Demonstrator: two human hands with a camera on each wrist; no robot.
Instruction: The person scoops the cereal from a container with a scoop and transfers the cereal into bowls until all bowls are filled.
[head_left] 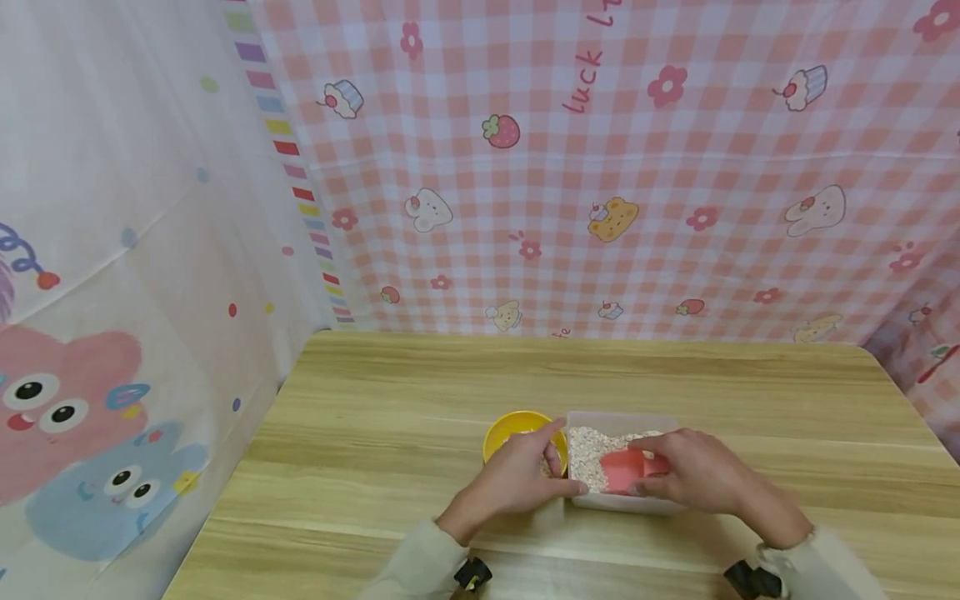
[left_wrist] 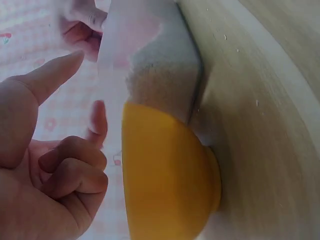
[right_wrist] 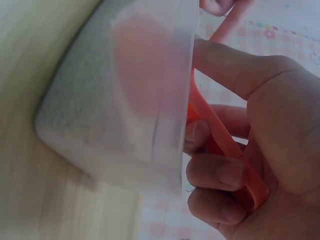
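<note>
A clear plastic container [head_left: 587, 500] of pale grain [head_left: 587, 454] stands on the wooden table [head_left: 420, 392], with a yellow bowl [head_left: 510, 427] touching its left side. My right hand [head_left: 693, 477] grips a pink scoop [head_left: 624, 472] whose mouth lies in the grain. In the right wrist view the fingers [right_wrist: 220, 172] curl round the scoop handle [right_wrist: 227, 142] beside the container wall [right_wrist: 125, 100]. My left hand [head_left: 517, 479] rests at the container's left edge, partly over the bowl. Its index finger [left_wrist: 47, 80] is straight and the others loosely curl, above the bowl [left_wrist: 165, 185] and container [left_wrist: 160, 65].
Pink checked cloth [head_left: 600, 167] hangs behind the table and a cartoon-print sheet [head_left: 112, 292] closes the left side. Bare tabletop lies behind and to both sides of the container. The table's left edge [head_left: 247, 467] runs close to the sheet.
</note>
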